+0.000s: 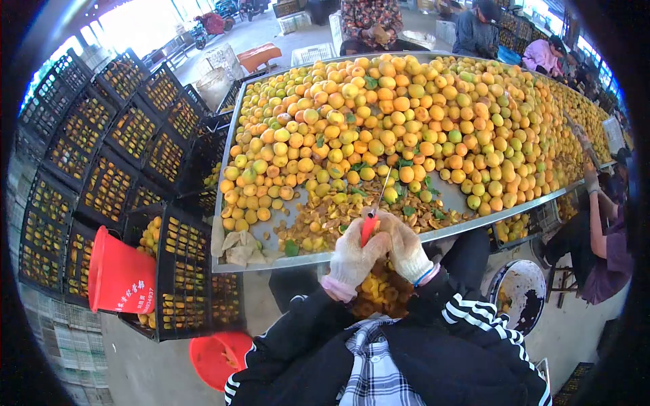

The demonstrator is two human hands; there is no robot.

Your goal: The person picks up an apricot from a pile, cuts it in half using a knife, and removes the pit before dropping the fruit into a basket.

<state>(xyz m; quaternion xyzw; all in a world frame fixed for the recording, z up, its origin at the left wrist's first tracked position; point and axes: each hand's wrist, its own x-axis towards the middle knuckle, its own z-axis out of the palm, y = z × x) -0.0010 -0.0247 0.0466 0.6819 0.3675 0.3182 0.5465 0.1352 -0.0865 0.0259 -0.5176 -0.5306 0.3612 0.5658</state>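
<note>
Gripping a knife (369,227) by its red handle, the person's left hand (352,256) sits at the near edge of the table, its white glove curled closed and the thin blade pointing up and away over the tabletop. Close against it is the right hand (407,254), gloved as well, fingers bent inward beside the handle; I can't tell from here whether anything is tucked inside them. The knife handle lies between the two gloves, nearer the left.

Just below the hands, down by the lap, I can see a heap of cut fruit (379,291), partly hidden by the sleeves. Beyond the fingers, brown and yellow scraps (328,220) are strewn on the metal table (298,262), with green leaves among them, and behind those rises a broad pile of whole yellow-orange fruit (379,108). A crumpled cloth (240,249) lies at the table's near left corner.

Off to the left stand stacked black crates (183,271) showing fruit through their slats, a red bucket (122,271) tilted beside them, and a red basin (217,360) on the floor. To the right, someone in purple (613,271) sits reaching over the same table, and another person in a patterned top (372,20) is across from us.
</note>
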